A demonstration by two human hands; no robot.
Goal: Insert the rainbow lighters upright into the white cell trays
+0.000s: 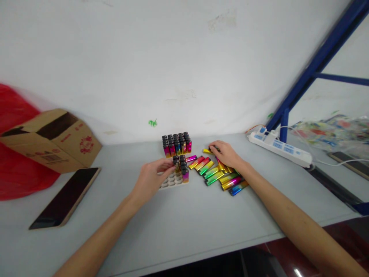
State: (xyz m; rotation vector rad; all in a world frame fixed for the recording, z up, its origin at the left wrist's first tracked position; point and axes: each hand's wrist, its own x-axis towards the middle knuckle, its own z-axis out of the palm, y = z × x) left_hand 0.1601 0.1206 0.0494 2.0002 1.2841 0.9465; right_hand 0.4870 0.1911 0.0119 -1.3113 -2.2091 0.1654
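Observation:
My left hand point(157, 173) is closed over a pale tray point(173, 181) with honeycomb holes, its fingertips on a gold lighter point(177, 166). Upright lighters with black tops point(185, 174) fill the tray's right side, while holes to the left show bare. My right hand point(225, 152) reaches to the far end of a loose pile of shiny lighters point(213, 177) in red, yellow, green, pink and blue. Its fingers curl round a yellow lighter point(206, 151), partly hidden by them. Behind the tray, a block of upright lighters point(177, 145) stands close to the wall.
On the left are an open cardboard box point(66, 142), a red plastic bag point(31, 188) and a dark flat phone-like device point(67, 196). A white power strip point(279, 148) lies at right by a blue metal frame point(305, 77). The table's front edge runs below my forearms.

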